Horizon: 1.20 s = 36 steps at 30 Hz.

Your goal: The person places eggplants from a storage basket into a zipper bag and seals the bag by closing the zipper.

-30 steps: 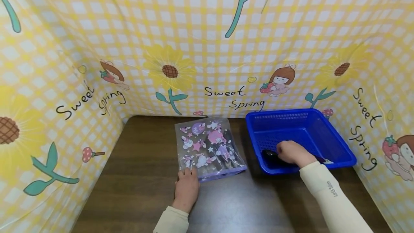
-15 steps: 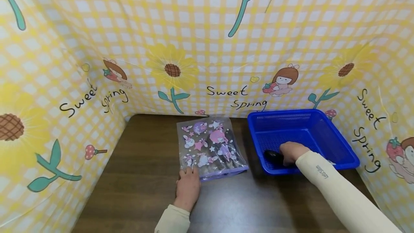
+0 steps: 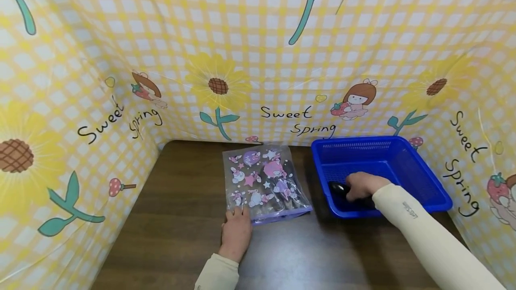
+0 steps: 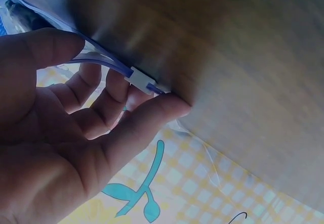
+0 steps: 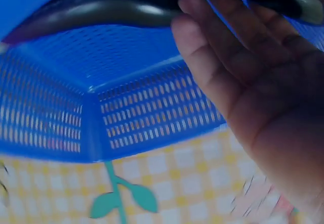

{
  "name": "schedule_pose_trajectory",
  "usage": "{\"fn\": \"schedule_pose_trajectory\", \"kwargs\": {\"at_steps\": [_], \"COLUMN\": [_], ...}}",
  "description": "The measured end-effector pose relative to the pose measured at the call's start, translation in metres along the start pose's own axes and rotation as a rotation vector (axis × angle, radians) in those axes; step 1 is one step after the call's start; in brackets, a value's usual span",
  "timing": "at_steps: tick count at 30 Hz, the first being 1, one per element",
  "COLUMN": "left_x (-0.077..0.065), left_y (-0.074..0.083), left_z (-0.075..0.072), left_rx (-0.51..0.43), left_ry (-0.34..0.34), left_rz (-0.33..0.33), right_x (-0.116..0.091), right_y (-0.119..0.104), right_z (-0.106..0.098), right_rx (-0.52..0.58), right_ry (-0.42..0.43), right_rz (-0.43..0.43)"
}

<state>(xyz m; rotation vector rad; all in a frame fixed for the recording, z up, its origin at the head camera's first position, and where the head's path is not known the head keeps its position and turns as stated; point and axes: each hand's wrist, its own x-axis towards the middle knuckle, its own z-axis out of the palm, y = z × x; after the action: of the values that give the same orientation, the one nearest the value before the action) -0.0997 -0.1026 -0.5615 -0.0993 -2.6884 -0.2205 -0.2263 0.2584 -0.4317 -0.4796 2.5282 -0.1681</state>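
Observation:
A clear zip bag [image 3: 264,181] printed with pink and purple cartoon figures lies flat on the dark wooden table [image 3: 169,227]. My left hand [image 3: 237,232] rests on the table with its fingertips on the bag's near left corner. In the left wrist view the left hand [image 4: 101,113] presses the purple zip edge beside the white slider [image 4: 144,81]. My right hand [image 3: 360,185] reaches into the blue basket [image 3: 423,164] and grips a long black object [image 3: 336,188]. In the right wrist view the fingers [image 5: 238,37] curl round the black object [image 5: 101,9], which has a pale end.
Yellow checked sheets with sunflowers and "Sweet Spring" lettering wall the table [image 3: 282,254] on the left, back and right. The basket's mesh wall [image 5: 152,113] sits against the right rear corner. Bare wood shows left of the bag and along the near edge.
My right hand has slid a little to the left inside the basket with the black object, and my sleeve now hides its pale end. The left hand and the bag stay put.

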Motion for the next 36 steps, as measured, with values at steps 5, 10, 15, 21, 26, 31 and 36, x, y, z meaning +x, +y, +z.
{"fn": "schedule_pose_trajectory", "kwargs": {"at_steps": [5, 10, 15, 21, 26, 31, 36], "left_x": [0.0, 0.0, 0.0, 0.001, 0.004, 0.005, 0.005], "left_y": [0.001, 0.002, 0.003, 0.002, 0.003, 0.004, 0.002], "left_z": [0.0, -0.003, -0.004, -0.003, -0.002, -0.004, -0.004], "left_rx": [0.019, 0.008, 0.013, 0.003, 0.003, 0.01, 0.016], "left_ry": [0.012, -0.001, -0.011, -0.056, -0.117, -0.193, -0.169], "left_rz": [0.01, 0.004, 0.013, -0.005, -0.032, -0.049, -0.035], "right_x": [-0.005, -0.01, -0.02, -0.037, -0.053, -0.059, -0.055], "right_y": [0.012, 0.022, 0.022, -0.007, -0.04, -0.076, -0.112], "right_z": [-0.011, -0.012, -0.009, -0.003, 0.017, 0.051, 0.097], "right_rx": [0.126, 0.186, 0.236, 0.313, 0.372, 0.367, 0.357], "right_ry": [0.062, 0.177, 0.271, 0.408, 0.521, 0.592, 0.601], "right_rz": [-0.023, -0.038, -0.031, -0.062, -0.135, -0.172, -0.179]}}
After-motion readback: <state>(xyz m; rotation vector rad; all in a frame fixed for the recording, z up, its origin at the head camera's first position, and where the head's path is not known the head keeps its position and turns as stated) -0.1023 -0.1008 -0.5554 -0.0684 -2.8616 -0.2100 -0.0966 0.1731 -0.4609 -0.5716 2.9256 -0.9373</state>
